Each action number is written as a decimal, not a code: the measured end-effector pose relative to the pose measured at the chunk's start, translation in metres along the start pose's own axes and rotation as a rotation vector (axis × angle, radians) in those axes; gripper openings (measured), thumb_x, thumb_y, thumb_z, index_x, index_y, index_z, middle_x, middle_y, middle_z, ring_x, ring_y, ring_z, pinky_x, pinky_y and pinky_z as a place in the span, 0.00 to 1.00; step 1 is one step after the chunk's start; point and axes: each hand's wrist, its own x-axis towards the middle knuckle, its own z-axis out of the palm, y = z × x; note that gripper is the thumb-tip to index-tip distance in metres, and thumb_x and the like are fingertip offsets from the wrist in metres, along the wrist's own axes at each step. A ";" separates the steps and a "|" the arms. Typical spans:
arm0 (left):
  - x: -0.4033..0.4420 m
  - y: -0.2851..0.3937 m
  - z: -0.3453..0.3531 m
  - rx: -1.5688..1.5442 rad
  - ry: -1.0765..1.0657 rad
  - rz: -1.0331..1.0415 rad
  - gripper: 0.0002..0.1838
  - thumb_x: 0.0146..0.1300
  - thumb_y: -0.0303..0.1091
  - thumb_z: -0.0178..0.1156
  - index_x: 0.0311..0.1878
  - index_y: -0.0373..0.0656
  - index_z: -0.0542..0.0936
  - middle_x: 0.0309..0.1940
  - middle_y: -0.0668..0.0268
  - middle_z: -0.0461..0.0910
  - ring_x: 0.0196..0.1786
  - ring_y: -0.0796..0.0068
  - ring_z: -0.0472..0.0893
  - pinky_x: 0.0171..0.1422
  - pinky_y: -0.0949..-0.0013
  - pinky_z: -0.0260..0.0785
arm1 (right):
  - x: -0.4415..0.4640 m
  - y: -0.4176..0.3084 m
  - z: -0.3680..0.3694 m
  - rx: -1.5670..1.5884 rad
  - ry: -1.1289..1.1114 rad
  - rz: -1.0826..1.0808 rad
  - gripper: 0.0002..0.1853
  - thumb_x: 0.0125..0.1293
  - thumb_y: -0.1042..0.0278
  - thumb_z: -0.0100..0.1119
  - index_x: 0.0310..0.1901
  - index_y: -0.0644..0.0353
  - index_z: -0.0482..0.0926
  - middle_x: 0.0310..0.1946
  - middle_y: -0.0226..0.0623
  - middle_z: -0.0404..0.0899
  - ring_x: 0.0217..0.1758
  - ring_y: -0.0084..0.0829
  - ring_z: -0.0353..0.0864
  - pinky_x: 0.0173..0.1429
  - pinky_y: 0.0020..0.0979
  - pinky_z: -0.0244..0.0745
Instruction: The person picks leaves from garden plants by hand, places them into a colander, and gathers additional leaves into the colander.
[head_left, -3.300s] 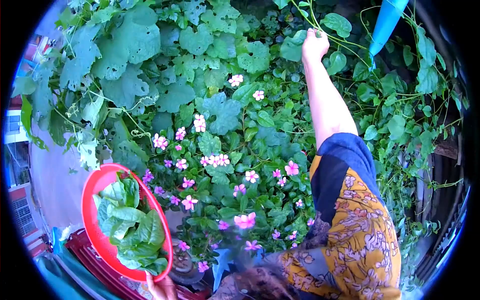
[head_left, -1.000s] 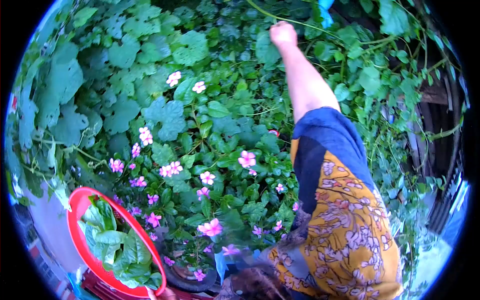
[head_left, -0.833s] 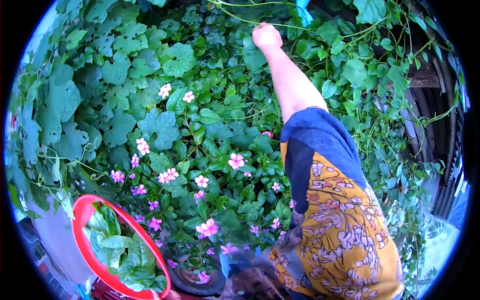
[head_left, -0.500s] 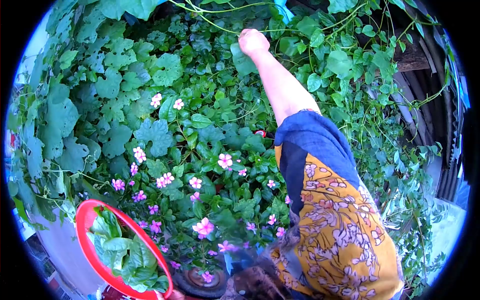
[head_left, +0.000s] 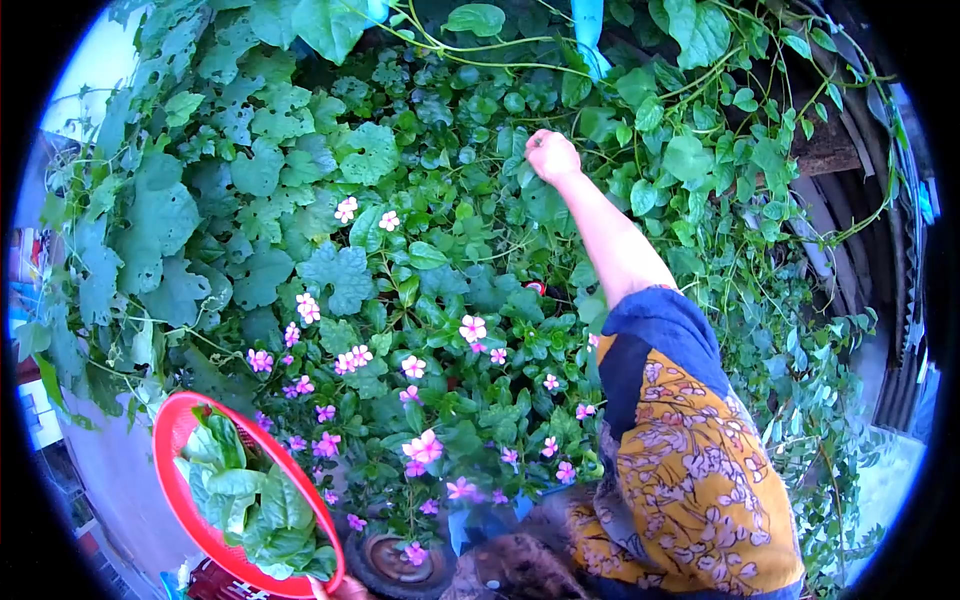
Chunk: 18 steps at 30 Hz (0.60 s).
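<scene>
At the lower left, my left hand [head_left: 343, 589] grips the rim of a red plastic basket [head_left: 172, 478], mostly cut off by the frame's bottom edge. Loose green leaves [head_left: 285, 505] lie in the basket, which tilts toward me. My right arm is stretched far out over the plants. At its end my right hand [head_left: 553, 156] is closed in a pinch, with a green leaf [head_left: 541, 200] seeming to hang under the fingers. Long vine stems [head_left: 520, 65] run just above that hand.
Pink flowers [head_left: 423, 447] on leafy bushes fill the middle. Large leaves full of holes [head_left: 160, 215] climb at the left. Blue strips [head_left: 588, 35] hang at the top. A wooden beam [head_left: 825, 155] and corrugated sheets [head_left: 905, 375] stand at the right. A round rusty lid-like object [head_left: 400, 558] sits below.
My right hand has come down and back from the vine stems at the top, and these have sprung upward. The view has shifted a little. The basket stays in my left hand.
</scene>
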 end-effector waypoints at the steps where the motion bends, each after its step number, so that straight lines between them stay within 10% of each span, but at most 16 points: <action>1: 0.001 0.000 0.000 -0.002 0.009 0.005 0.12 0.61 0.34 0.59 0.44 0.37 0.76 0.40 0.62 0.80 0.37 0.74 0.78 0.39 0.74 0.73 | 0.001 -0.005 -0.008 0.040 0.041 -0.008 0.10 0.53 0.61 0.55 0.37 0.48 0.81 0.39 0.41 0.81 0.45 0.42 0.79 0.50 0.37 0.73; 6: -0.004 -0.001 0.012 0.003 0.043 0.003 0.11 0.61 0.34 0.59 0.44 0.38 0.76 0.40 0.62 0.80 0.39 0.72 0.79 0.41 0.74 0.73 | 0.010 -0.034 -0.065 0.298 0.053 -0.184 0.15 0.50 0.64 0.58 0.41 0.56 0.79 0.31 0.43 0.80 0.39 0.41 0.79 0.48 0.37 0.73; 12: 0.005 -0.006 -0.003 0.038 -0.042 -0.012 0.11 0.62 0.34 0.58 0.43 0.38 0.76 0.41 0.61 0.80 0.41 0.72 0.79 0.41 0.74 0.73 | 0.064 -0.101 -0.074 -0.356 0.151 -0.676 0.17 0.53 0.72 0.51 0.47 0.59 0.74 0.48 0.46 0.72 0.48 0.46 0.76 0.52 0.41 0.73; 18: 0.000 -0.009 0.007 0.060 -0.055 -0.025 0.11 0.61 0.34 0.59 0.43 0.38 0.76 0.41 0.60 0.80 0.40 0.72 0.79 0.41 0.74 0.74 | 0.106 -0.142 -0.066 -0.807 0.029 -0.511 0.13 0.60 0.68 0.49 0.43 0.57 0.80 0.44 0.38 0.81 0.48 0.36 0.80 0.50 0.36 0.75</action>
